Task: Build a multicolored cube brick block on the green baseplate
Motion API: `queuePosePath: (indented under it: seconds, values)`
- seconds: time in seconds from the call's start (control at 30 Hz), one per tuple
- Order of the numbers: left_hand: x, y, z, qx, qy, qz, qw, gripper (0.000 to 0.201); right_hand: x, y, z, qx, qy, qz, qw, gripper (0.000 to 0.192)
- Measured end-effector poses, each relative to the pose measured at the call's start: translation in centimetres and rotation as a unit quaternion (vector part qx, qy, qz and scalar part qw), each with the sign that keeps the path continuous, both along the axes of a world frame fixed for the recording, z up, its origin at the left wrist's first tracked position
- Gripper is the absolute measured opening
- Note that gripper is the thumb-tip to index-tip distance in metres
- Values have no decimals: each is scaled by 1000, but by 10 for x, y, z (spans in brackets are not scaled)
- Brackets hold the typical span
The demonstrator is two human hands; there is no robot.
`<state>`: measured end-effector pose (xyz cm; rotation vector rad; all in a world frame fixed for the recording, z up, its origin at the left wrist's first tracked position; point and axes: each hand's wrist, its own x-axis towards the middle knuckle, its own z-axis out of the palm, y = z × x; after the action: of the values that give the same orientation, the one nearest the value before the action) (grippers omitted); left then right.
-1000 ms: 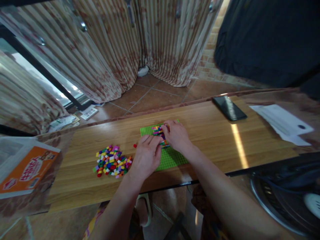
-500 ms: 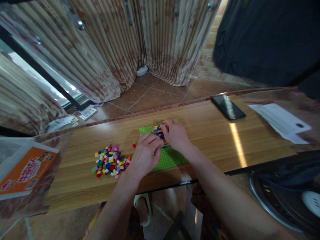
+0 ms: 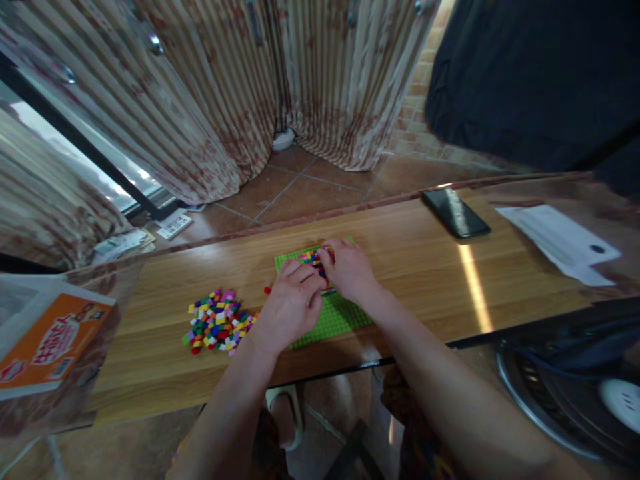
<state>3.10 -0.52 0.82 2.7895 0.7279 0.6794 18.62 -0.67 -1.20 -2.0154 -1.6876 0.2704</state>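
Note:
A green studded baseplate (image 3: pixel 345 317) lies on the wooden table (image 3: pixel 410 267), with a cluster of small coloured bricks (image 3: pixel 313 257) fixed on its far part. My left hand (image 3: pixel 290 303) rests on the plate's left side, fingers reaching onto the cluster. My right hand (image 3: pixel 350 270) lies over the cluster's right side, fingertips pressing on the bricks. Whether either hand pinches a loose brick is hidden. A pile of loose coloured bricks (image 3: pixel 217 321) sits to the left of my left hand. A single red brick (image 3: pixel 267 290) lies by the plate's left edge.
A black phone (image 3: pixel 455 213) lies at the table's far right, with a white paper (image 3: pixel 557 240) beside it. An orange-labelled bag (image 3: pixel 47 343) sits at the left end. Striped curtains (image 3: pixel 225 100) hang beyond the table. A fan grille (image 3: pixel 565 400) stands at lower right.
My left hand has slid forward onto the brick cluster, closer to my right hand. The view has shifted slightly; the loose pile is unchanged.

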Motion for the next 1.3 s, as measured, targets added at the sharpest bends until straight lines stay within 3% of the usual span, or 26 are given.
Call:
queuePosePath:
  seconds: [0.27,0.57,0.93,1.3]
  values:
    - [0,1,2,5,16,-7,1000,15,0,0,0,-1,2,-4,1000,30]
    - [-3,-2,-4,-22,-27,59,998,12,0,1,-1,-2,-1,-5,1000,29]
    - [-4,-2,-5,-11,-74,26,997,11,-1,-2,2,-4,-7,-1,1000,30]
    - [-4,-2,1,-7,-21,19,1000,18,0,0,0,-7,-3,0,1000,30]
